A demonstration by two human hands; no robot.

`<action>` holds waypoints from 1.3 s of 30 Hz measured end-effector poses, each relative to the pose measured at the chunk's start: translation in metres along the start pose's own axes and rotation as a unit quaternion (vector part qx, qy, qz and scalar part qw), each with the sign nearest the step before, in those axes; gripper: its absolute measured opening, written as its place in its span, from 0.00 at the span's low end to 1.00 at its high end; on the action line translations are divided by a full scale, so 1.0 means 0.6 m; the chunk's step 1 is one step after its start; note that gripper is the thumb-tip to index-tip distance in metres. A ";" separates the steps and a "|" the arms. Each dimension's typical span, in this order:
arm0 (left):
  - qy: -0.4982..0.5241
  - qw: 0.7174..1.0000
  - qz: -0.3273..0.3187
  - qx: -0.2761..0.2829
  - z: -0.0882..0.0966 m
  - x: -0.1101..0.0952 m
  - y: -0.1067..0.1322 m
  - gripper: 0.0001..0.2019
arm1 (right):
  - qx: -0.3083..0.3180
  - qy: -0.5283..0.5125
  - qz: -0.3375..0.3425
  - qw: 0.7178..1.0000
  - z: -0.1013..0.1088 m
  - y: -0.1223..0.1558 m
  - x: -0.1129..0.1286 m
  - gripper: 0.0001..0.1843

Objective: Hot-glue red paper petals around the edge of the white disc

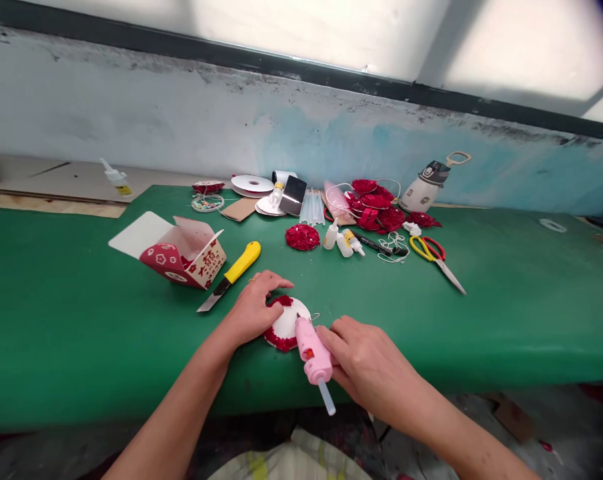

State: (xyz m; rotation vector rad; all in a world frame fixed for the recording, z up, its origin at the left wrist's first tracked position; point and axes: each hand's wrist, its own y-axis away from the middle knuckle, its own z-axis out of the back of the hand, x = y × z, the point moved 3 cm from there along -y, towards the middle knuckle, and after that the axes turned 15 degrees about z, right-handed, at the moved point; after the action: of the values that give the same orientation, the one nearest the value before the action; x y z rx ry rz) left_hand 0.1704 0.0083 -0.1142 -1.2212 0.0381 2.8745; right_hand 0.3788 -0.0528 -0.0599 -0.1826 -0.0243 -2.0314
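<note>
A white disc (287, 324) lies flat on the green table, with crumpled red bits along its left, top and lower rim; its right part is bare. My left hand (255, 305) steadies the disc from the left, its thumb over the red bits and its other fingers bent beyond the top edge. My right hand (357, 353) is closed around a pink hot glue gun (312, 352), whose handle is mostly hidden by the fingers. The gun's dark nozzle points at the disc's right side, and a translucent glue stick (326, 397) pokes out of its back.
A yellow utility knife (236, 269) with its blade out and an open red box (184, 257) lie left. Beyond the disc are a red-covered round (302, 237), small glue bottles (342, 241) and glue sticks (312, 208). Scissors (439, 259), a red pile (374, 203) and a drinking bottle (424, 188) are right.
</note>
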 end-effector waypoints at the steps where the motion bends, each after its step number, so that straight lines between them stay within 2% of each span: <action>1: -0.003 1.000 0.002 0.001 0.000 0.000 -0.001 0.24 | -0.006 0.001 0.001 1.000 -0.003 -0.003 -0.004 0.02; 13: -0.059 0.998 0.000 -0.011 -0.003 -0.003 -0.005 0.09 | -0.039 0.006 0.000 0.999 -0.019 -0.025 -0.018 0.01; 28: -0.073 0.997 -0.019 -0.020 -0.005 -0.017 -0.004 0.07 | -0.058 -0.014 -0.005 0.998 -0.034 -0.023 -0.017 0.02; 39: -0.102 0.994 -0.029 0.004 -0.002 -0.016 -0.019 0.08 | -0.067 0.000 0.003 0.998 -0.041 -0.018 -0.013 0.03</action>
State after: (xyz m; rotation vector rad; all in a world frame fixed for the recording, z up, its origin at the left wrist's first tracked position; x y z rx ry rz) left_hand 0.1783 0.0194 -0.1084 -0.9053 0.0099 2.9269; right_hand 0.3699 -0.0435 -0.0846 -0.2666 0.1129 -2.0284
